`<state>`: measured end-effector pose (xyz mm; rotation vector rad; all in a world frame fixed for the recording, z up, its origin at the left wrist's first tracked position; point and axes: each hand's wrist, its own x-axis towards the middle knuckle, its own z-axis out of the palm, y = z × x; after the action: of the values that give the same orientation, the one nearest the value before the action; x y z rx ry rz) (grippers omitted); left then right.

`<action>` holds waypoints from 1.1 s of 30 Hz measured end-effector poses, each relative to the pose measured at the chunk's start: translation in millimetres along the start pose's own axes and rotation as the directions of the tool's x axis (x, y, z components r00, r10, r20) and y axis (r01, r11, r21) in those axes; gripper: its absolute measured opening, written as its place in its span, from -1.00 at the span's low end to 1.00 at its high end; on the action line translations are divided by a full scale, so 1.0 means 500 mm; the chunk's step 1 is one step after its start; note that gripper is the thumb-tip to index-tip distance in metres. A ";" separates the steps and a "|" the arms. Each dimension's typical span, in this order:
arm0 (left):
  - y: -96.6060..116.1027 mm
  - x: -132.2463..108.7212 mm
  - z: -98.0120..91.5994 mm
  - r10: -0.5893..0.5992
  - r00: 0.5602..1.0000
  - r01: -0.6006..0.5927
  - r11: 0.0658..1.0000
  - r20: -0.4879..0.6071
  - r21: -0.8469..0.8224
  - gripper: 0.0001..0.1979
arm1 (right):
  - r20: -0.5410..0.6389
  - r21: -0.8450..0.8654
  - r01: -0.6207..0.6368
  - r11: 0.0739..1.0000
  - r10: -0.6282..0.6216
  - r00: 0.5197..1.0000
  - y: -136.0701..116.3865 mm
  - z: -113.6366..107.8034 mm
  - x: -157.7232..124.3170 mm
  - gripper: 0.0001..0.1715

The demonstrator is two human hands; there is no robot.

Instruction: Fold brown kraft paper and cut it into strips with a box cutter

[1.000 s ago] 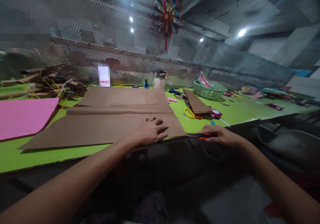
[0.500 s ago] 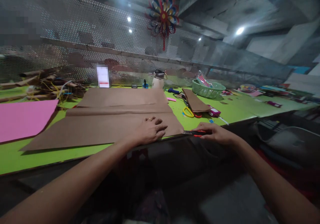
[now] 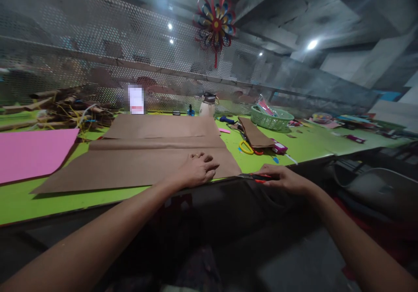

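Observation:
A large sheet of brown paper [image 3: 140,166] with a fold across it lies along the front of the green table [image 3: 107,200]. My left hand [image 3: 200,169] presses down on its right part, palm down, fingers a little bent and apart, with nothing in it. Just past the sheet's lower right corner, my right hand [image 3: 277,178] is closed around scissors [image 3: 259,177] with red-orange and black handles. Their blades point left and meet the paper's edge at that corner. Whether the blades are apart I cannot tell.
Behind the right hand lie folded brown paper [image 3: 256,134], yellow-handled scissors [image 3: 245,147] and a purple box [image 3: 279,146]. Farther back stand a green basket [image 3: 272,120] and a bottle [image 3: 208,105]. Pink paper [image 3: 35,155] and a heap of sticks [image 3: 62,109] are at left.
My right hand and the scissors have shifted slightly down and right at the paper's corner. My left hand stays in place on the sheet. The view has moved a little.

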<state>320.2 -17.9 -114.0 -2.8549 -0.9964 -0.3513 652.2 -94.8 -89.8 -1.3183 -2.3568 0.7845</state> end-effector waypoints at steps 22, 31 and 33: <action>-0.003 -0.003 -0.004 0.030 1.000 -0.030 0.998 0.000 -0.055 -0.57 | -0.004 0.046 0.064 0.997 -0.064 0.998 -0.056 0.045 0.056 -0.46; -0.006 0.002 -0.003 0.004 1.000 -0.003 0.996 0.012 -0.093 -0.55 | -0.024 0.021 0.085 0.996 -0.084 0.996 -0.084 0.065 0.068 -0.46; -0.005 0.002 -0.003 0.001 1.000 0.000 0.996 0.013 -0.091 -0.55 | -0.024 0.027 0.094 0.995 -0.093 0.995 -0.092 0.070 0.072 -0.45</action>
<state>319.3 -15.5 -112.1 -2.9415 -1.0075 -0.3887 584.1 -93.9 -89.0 -1.1901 -2.3618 0.7672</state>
